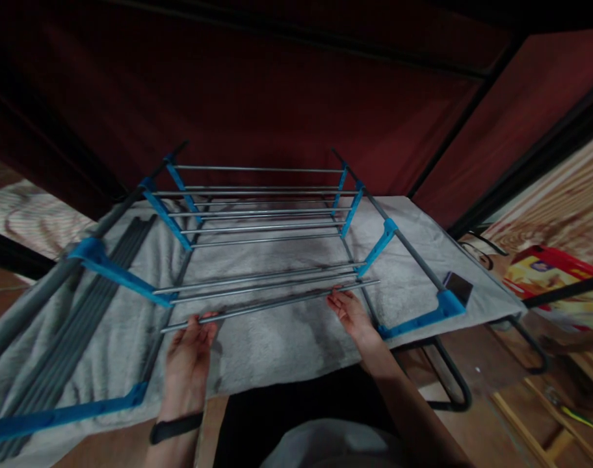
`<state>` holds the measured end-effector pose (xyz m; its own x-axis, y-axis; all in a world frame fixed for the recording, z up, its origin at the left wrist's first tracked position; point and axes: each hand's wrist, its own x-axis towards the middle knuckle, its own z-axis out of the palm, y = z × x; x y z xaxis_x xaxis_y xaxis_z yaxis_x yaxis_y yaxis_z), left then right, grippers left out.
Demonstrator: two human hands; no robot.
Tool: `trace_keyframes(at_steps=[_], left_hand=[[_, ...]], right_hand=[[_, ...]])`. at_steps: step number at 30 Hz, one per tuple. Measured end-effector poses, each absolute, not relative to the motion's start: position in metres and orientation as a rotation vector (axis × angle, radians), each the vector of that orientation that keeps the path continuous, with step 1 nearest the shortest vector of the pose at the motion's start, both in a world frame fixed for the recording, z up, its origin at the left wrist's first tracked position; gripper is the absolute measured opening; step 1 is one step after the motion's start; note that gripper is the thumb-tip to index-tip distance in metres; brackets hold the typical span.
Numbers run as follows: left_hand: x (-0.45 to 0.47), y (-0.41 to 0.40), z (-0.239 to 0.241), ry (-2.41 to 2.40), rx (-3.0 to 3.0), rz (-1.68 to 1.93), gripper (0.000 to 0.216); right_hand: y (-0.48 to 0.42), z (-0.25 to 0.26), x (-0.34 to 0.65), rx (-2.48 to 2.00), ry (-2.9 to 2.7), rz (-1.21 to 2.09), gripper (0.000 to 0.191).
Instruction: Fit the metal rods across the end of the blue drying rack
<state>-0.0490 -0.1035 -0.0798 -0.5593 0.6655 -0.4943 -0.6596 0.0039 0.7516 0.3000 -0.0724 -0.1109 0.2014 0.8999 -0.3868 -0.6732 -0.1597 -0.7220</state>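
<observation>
A rack point(257, 224) of grey metal rods and blue plastic connectors lies on a grey towel point(272, 338) spread over a low surface. I hold one loose grey rod point(272, 304) crosswise in front of the rack. My left hand point(189, 357) grips the rod near its left end, fingers curled around it. My right hand point(349, 312) pinches it near its right end, close to a blue connector bar point(377, 250). Two more rods run parallel just behind the held one, fixed between the blue bars.
A bundle of spare grey rods point(77, 325) lies along the towel's left side. A small dark block point(457, 286) sits by the right blue corner piece point(423, 317). Dark red fabric panels stand behind. A colourful box point(550, 279) and wooden floor lie to the right.
</observation>
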Motion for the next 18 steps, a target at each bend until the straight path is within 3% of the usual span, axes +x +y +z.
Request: trace_keyframes(at_steps=[18], left_hand=[[-0.048,-0.116,-0.088,1.059,0.177,1.848,0.017]], right_hand=[[-0.074,-0.137,0.313,-1.153,-0.275,1.446,0.026]])
